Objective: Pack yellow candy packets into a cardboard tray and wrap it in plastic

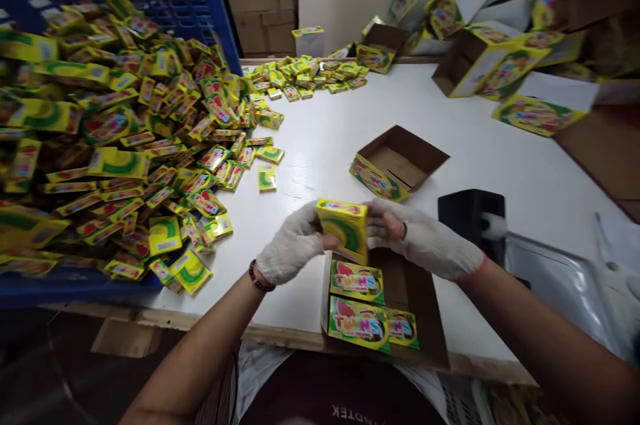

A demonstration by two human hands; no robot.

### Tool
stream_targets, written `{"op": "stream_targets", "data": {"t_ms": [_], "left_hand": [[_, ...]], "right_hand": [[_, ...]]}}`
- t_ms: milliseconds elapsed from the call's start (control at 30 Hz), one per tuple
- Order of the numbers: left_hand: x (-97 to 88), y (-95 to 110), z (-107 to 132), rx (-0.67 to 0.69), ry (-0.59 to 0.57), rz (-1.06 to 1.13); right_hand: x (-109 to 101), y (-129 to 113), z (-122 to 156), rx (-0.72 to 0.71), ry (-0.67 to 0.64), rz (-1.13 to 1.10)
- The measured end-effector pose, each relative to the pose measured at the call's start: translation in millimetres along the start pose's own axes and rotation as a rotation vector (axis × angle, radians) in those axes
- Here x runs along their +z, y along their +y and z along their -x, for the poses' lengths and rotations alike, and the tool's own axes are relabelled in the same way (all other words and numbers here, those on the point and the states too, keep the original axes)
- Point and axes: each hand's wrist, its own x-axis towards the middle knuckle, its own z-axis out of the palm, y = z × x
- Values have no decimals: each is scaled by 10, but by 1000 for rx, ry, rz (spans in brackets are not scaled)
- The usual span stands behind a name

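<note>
Along the left edge of the surface (500,145), a blue crate (210,5) spills a heap of small yellow packets (125,145). At the near edge, the gloved left hand (290,248) presses on one end of a stack of packets (345,228), held just above an open carton (425,318) with flat packets lying in it. The right hand (425,241), also gloved, clamps the opposite end. The stack looks light but loose, likely to fan out or slip unless squeezed evenly from both ends, with fingers beneath. Toward the middle an empty carton (400,161) lies open, and a black device (470,211) stands to its right.
</note>
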Motion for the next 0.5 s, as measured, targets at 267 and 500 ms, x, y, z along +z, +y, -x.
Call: {"op": "stream_targets", "data": {"t_ms": [267, 500], "left_hand": [[576, 176, -129, 297, -4, -560], [823, -252, 148, 213, -375, -1146]], "right_hand": [[-253, -27, 296, 121, -130, -106], [-267, -169, 639, 593, 164, 1125]]}}
